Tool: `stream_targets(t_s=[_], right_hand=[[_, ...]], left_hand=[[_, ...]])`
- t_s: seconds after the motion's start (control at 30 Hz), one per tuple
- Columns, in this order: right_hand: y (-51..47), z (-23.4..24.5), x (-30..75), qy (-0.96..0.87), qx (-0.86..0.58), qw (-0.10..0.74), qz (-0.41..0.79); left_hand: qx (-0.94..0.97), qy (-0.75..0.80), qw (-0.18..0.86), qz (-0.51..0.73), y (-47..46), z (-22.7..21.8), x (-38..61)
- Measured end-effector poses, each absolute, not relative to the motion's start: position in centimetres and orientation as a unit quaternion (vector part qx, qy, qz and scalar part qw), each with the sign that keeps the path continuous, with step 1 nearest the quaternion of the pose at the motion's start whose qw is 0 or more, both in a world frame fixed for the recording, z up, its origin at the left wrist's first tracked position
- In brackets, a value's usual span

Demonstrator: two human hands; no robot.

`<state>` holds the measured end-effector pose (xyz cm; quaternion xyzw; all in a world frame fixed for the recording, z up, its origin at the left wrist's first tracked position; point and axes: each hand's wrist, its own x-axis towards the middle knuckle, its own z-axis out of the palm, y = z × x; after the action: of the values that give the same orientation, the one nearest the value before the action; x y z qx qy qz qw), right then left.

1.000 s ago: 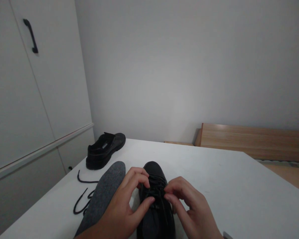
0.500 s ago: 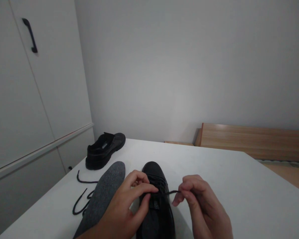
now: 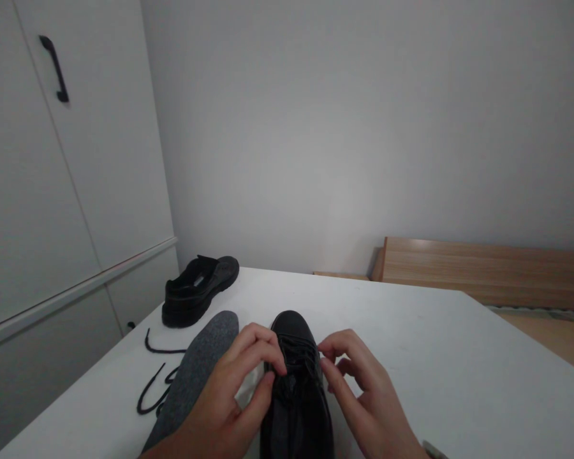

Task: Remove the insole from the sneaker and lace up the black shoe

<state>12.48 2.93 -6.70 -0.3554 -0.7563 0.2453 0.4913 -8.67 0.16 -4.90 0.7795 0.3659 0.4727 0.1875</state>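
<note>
A black lace-up shoe (image 3: 294, 325) stands on the white table, toe pointing away from me, with its dark laces crossed over the front. At the left edge of its opening, my left hand (image 3: 242, 389) has thumb and forefinger bent together around the shoe's upper. My right hand (image 3: 361, 389) is at the right lace edge, thumb and forefinger curled close together; what lies between them is too small to make out. A grey felt insole (image 3: 196, 366) lies left of the shoe, partly behind my left hand and forearm.
Another black shoe (image 3: 198, 293) stands at the table's far left corner. Loose black shoelace (image 3: 165, 350) curls out beside and from under the insole. A white cabinet (image 3: 76, 178) borders the left side; a wooden board (image 3: 483, 268) is beyond the white table (image 3: 435, 357).
My right hand has moved left, up to the shoe's side; the lace stretched out to it before no longer shows there. My left hand has shifted slightly left, off the middle of the laces.
</note>
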Motion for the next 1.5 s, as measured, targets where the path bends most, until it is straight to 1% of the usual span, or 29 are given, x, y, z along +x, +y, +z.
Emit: stream_targets(t_s=[0.1,0.17,0.23,0.4,0.5,0.57,0.7,0.83,0.9,0.97,1.13,1.2,1.4,1.5], right_hand=[[3.2,-7.0,12.2,-0.767,-0.363,0.453,0.273],[3.2,-7.0,12.2,-0.774,-0.357,0.446,0.274],[3.0,-7.1,12.1,-0.778,-0.352,0.449,0.264],[2.6,-7.2,11.8,-0.77,-0.335,0.48,0.254],[2.5,-7.2,11.8,-0.758,-0.347,0.484,0.267],[2.5,-7.1,12.0,-0.741,-0.368,0.496,0.266],[2.4,-6.7,12.5,-0.701,-0.392,0.546,0.237],[2.3,-6.3,13.3,-0.674,-0.419,0.567,0.221],[2.4,-6.2,13.6,-0.673,-0.419,0.567,0.223],[2.3,-6.1,13.5,-0.682,-0.41,0.559,0.235],[2.5,-6.2,12.7,-0.718,-0.408,0.498,0.264],[2.8,-6.4,12.5,-0.718,-0.416,0.491,0.265],[3.8,-7.2,12.1,-0.71,-0.425,0.48,0.29],[3.7,-7.3,11.9,-0.713,-0.413,0.483,0.296]], left_hand=[[0.775,0.403,0.169,0.457,1.1,-5.3,-8.7],[0.784,0.413,0.176,0.429,1.5,-5.4,-8.8],[0.79,0.411,0.18,0.418,1.8,-5.5,-8.8],[0.781,0.397,0.19,0.443,1.8,-5.7,-8.8],[0.753,0.423,0.238,0.444,1.5,-5.8,-8.9],[0.725,0.428,0.288,0.457,1.3,-5.8,-9.0],[0.655,0.395,0.405,0.5,1.1,-6.1,-9.2],[0.608,0.366,0.459,0.534,1.5,-6.6,-9.3],[0.6,0.367,0.458,0.544,1.7,-6.7,-9.3],[0.611,0.379,0.433,0.544,1.7,-6.6,-9.3],[0.638,0.439,0.355,0.524,1.7,-5.5,-9.2],[0.646,0.46,0.341,0.505,2.0,-5.2,-9.1],[0.651,0.474,0.388,0.449,2.9,-5.9,-8.7],[0.651,0.482,0.385,0.442,2.9,-6.2,-8.6]])
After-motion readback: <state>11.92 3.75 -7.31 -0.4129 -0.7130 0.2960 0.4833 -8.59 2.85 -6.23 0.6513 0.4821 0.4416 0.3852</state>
